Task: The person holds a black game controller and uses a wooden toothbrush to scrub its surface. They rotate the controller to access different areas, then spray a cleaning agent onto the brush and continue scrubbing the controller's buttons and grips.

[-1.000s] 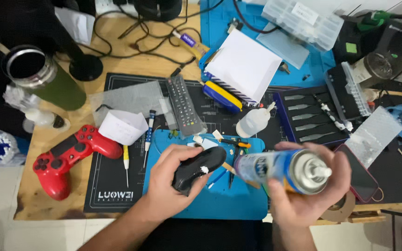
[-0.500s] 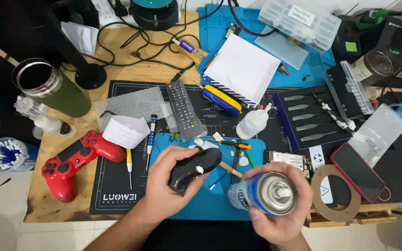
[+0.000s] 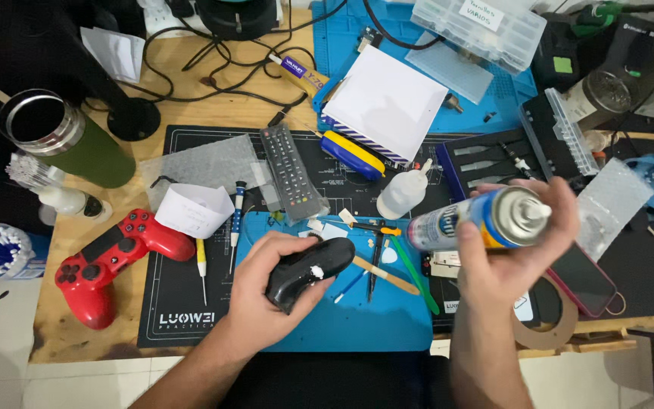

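left hand [image 3: 266,291]: wrapped around black mouse [image 3: 308,271], unchanged | right hand [image 3: 520,254]: clasping spray can [image 3: 478,220], now raised and tipped sideways, nozzle away from mouse

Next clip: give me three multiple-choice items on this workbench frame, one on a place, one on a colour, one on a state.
1. Where does the game controller lie?
A. left of the blue mat
B. on the white box
C. under the remote

2. What colour is that controller?
A. blue
B. red
C. green

3. How is the spray can held?
A. standing on the mat
B. lying untouched
C. lifted in the right hand

Answers:
1 A: it rests at the desk's left side.
2 B: its shell is red.
3 C: fingers wrap it, on its side above the desk, while the left hand holds a black part.
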